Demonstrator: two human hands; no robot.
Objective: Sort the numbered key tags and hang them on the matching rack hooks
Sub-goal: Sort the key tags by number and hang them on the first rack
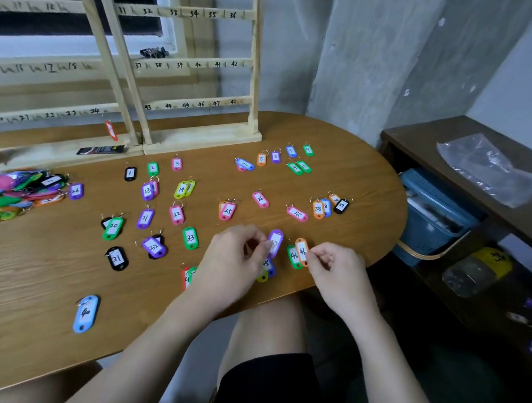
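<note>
Across the oval wooden table [48,280], reading from nine o'clock to three, the sorting looks roughly half done and the hanging barely begun. At nine o'clock a heap of unsorted coloured plastic key tags [13,193] lies near the table's far-left edge. Behind it, at ten to twelve o'clock, the pale wooden hook racks with handwritten numbers [186,60] stand almost bare; only one red tag [111,130] appears to hang, near hook 24. From ten to two o'clock, tags lie in small numbered groups well apart from each other, from the black tag marked 1 [130,173] through the green tag marked 33 [190,237] to the orange tag marked 38 [318,209].

At centre, toward five o'clock, the left hand [232,262] pinches a purple tag with a blurred number [275,243] between thumb and fingertips, held just above the table. Just beside it the right hand [335,269] pinches the lower end of an orange tag marked 46 [302,251], touching a green tag marked 46 [294,256].

By my judgement most tags remain to sort, and nearly all to hang. Open wood lies at seven o'clock around a light blue tag marked 40 [85,313]. Both hands work close to the near curved edge, where a nudged tag could slide off.
</note>
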